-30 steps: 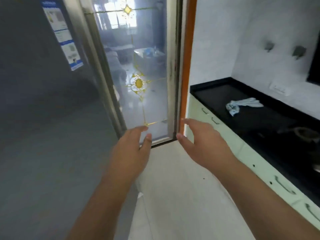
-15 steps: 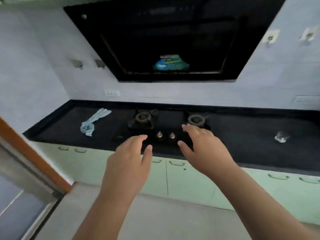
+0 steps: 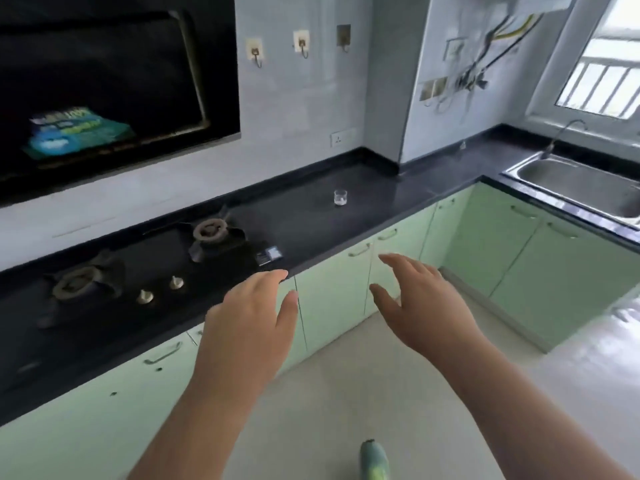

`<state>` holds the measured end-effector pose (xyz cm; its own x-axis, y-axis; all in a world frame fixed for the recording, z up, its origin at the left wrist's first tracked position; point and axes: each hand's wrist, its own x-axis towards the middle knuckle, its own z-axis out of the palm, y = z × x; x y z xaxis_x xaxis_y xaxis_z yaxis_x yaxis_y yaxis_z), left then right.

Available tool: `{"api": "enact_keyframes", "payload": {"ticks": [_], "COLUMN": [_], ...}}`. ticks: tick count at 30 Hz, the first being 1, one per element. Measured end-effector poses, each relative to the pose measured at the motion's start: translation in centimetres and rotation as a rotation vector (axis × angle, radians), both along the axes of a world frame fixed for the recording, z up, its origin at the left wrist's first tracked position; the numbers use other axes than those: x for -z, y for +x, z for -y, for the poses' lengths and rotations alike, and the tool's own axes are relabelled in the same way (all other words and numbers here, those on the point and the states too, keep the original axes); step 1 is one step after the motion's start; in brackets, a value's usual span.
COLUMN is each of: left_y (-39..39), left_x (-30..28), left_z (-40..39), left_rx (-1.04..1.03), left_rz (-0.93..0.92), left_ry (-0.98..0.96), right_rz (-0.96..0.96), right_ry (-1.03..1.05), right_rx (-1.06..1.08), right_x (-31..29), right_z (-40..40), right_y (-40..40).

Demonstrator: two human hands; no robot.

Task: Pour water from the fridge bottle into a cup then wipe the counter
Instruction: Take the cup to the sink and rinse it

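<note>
A small clear glass cup (image 3: 340, 197) stands alone on the black counter (image 3: 388, 199), to the right of the hob. My left hand (image 3: 247, 323) and my right hand (image 3: 420, 299) are both held out in front of me over the floor, fingers spread, holding nothing. They are well short of the cup, below the counter's front edge. No fridge, bottle or cloth is in view.
A two-burner gas hob (image 3: 138, 271) is set into the counter on the left, under a black hood (image 3: 104, 81). A steel sink (image 3: 581, 185) with a tap lies at the right. Pale green cabinets (image 3: 346, 292) run below. A green shoe tip (image 3: 374, 459) shows on the floor.
The view has swung right, from the fridge and glass door, past the hob and blue cloth, to the cup and sink corner. Both hands stay open in front of me.
</note>
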<state>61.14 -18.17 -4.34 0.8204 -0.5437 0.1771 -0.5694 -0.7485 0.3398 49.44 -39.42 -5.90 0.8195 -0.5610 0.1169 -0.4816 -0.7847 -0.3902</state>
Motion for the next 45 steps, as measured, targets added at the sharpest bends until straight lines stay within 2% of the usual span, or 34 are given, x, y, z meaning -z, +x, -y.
{"api": "enact_keyframes", "payload": {"ticks": [9,14,20,29,37,45], "left_y": [0.5,2.1,5.9,15.7,30.0,41.1], "left_x": [1.8,2.1,1.1,3.1,6.7,8.0], "left_z": [10.6,17.6,24.6,32.8,41.9,48.3], "left_rx": [0.186,0.221,0.184,0.071,0.007,-0.076], "left_rz": [-0.021,-0.019,-0.054,-0.109,-0.143,-0.168], "left_ry": [0.082,0.102,0.019,-0.02,-0.015,0.088], "right_rz": [-0.003,0.012,0.007,-0.03,-0.088,-0.163], "right_ry": [0.073,0.106,0.07,0.047,0.04,0.085], "right_rx": [0.2,0.222,0.179,0.069,-0.032,-0.159], "right_x": [3.1,3.6,1.9,2.4,5.7,7.8], "right_z": [7.9,14.9,22.6,32.3,41.6,48.3], "right_y": [-3.5,-2.2,2.3,13.1,28.7,42.9]}}
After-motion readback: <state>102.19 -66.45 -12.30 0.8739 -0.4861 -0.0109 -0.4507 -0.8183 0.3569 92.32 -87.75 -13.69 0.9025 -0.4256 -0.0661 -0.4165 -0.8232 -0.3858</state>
